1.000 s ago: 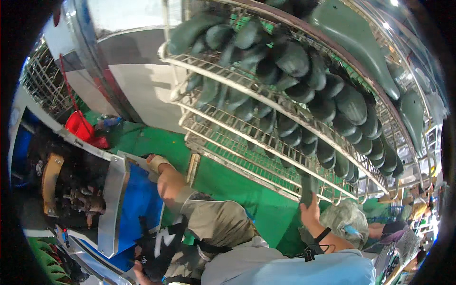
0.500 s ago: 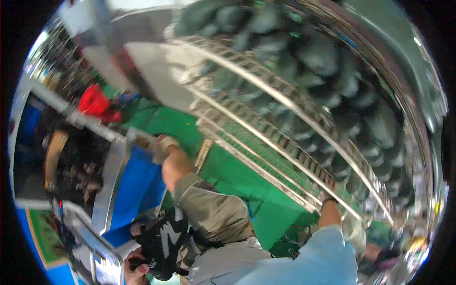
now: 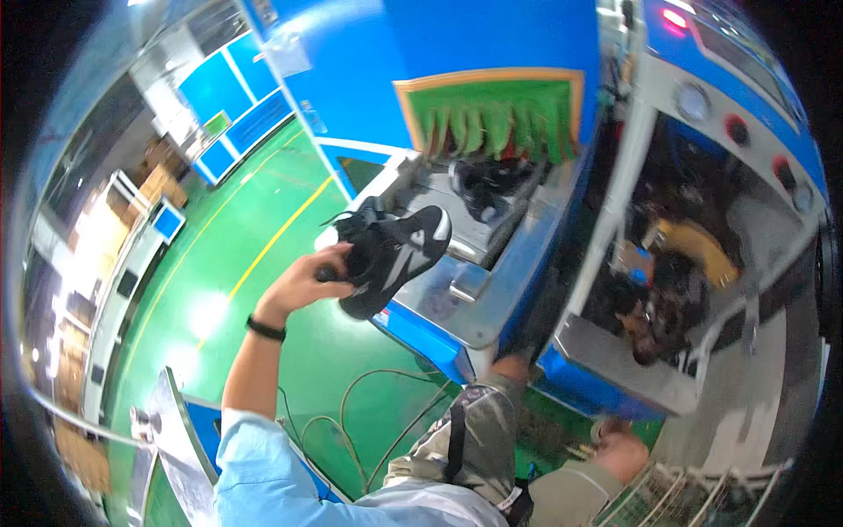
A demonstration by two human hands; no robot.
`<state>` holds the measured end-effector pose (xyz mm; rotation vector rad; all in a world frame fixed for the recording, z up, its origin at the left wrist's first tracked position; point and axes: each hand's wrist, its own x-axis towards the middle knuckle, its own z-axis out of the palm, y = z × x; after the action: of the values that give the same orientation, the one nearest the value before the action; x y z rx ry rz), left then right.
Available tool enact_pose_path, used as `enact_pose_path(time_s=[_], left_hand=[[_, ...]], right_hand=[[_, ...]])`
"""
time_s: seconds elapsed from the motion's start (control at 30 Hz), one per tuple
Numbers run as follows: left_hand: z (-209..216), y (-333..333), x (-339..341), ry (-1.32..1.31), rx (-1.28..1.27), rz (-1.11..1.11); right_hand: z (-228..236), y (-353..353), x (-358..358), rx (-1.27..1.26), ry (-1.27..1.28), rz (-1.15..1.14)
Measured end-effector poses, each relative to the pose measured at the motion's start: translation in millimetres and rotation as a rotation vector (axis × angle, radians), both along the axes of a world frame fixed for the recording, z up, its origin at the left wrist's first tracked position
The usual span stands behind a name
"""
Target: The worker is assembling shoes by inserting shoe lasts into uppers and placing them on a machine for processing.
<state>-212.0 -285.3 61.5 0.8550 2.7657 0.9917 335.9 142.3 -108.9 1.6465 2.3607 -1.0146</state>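
My left hand (image 3: 309, 279) is closed round the opening of a black sneaker (image 3: 399, 255) with white side stripes. The sneaker is tilted, its toe toward the upper right, over the near left edge of a metal worktop (image 3: 479, 321). Laces and more black upper (image 3: 362, 215) show just behind it; whether that is a second shoe I cannot tell. Farther back, dark shoes (image 3: 487, 186) sit before a green strip curtain (image 3: 492, 114) in the blue machine (image 3: 351, 44). My right hand is out of view.
To the right stands another blue and grey machine (image 3: 615, 351) with a gauge, red knobs and dark parts inside. A wire rack (image 3: 702, 492) is at the lower right. Hoses (image 3: 351, 439) lie on the green floor by my legs. Cartons (image 3: 162, 186) stand far left.
My view has turned left from the rack of dark shoe forms to the machines. My left hand has brought the sneaker from beside my body out over the worktop. My right hand has left the view.
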Motion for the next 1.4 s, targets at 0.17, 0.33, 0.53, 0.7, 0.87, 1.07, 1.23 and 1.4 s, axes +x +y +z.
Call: enact_pose_path(time_s=[0.17,0.33,0.53,0.7,0.87,1.07,1.23,1.4], left_hand=[[-57,-9,-89,-0.129,-0.496,0.138],[-69,-26,-99,0.017,-0.536,0.253],[-48,-119,41,-0.020,-0.451,0.419],[-21,-272,268,-0.063,-0.545,0.834],[29,-371,452,-0.084,-0.717,1.408],[14,-466,455,0.316,-0.464,2.675],[-27,-456,277,0.049,-0.763,1.596],[-93,-193,-14,0.247,-0.194,0.743]], right_hand=[[-3,33,-54,0.000,-0.032,0.144],[-8,37,-110,0.324,0.051,0.493],[-75,51,-156,0.309,0.427,0.991],[-131,82,-173,0.019,0.096,1.173],[-72,45,-189,-0.018,-0.040,1.161],[-65,49,-186,0.015,-0.012,1.012],[-77,63,-161,0.127,0.326,0.738],[-73,53,-141,0.209,0.410,0.412]])
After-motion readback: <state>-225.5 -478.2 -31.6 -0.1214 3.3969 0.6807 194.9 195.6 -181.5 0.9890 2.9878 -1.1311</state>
